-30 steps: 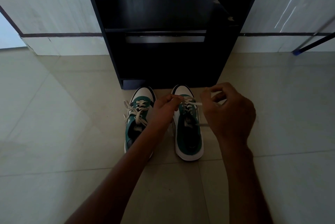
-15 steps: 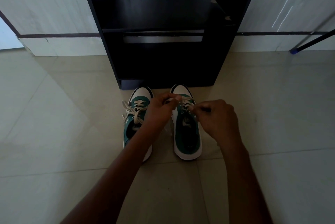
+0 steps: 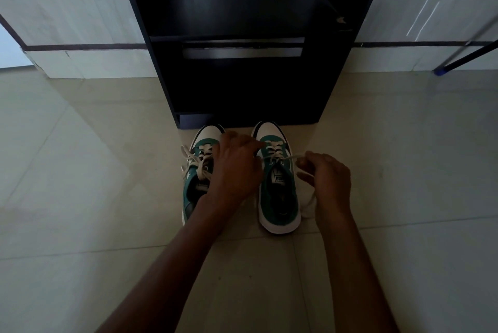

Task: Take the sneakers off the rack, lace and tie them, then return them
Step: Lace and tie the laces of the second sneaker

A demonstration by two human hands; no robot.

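Two green and white sneakers stand side by side on the floor, toes toward the black rack (image 3: 242, 84). The left sneaker (image 3: 196, 171) has its white lace tied, with loops lying to its left. The right sneaker (image 3: 280, 192) is partly laced. My left hand (image 3: 237, 168) lies between the shoes and pinches the right sneaker's lace (image 3: 277, 154) near its upper eyelets. My right hand (image 3: 327, 176) is just right of that shoe and pinches the other lace end, drawn taut across the tongue.
The rack's shelves hold nothing in view. A pale tiled floor (image 3: 80, 197) spreads on both sides. A dark pole with a blue tip (image 3: 442, 69) leans at the far right against the white wall.
My right hand came in to the lace, then drew its end out to the right again. My left hand stayed at the eyelets.
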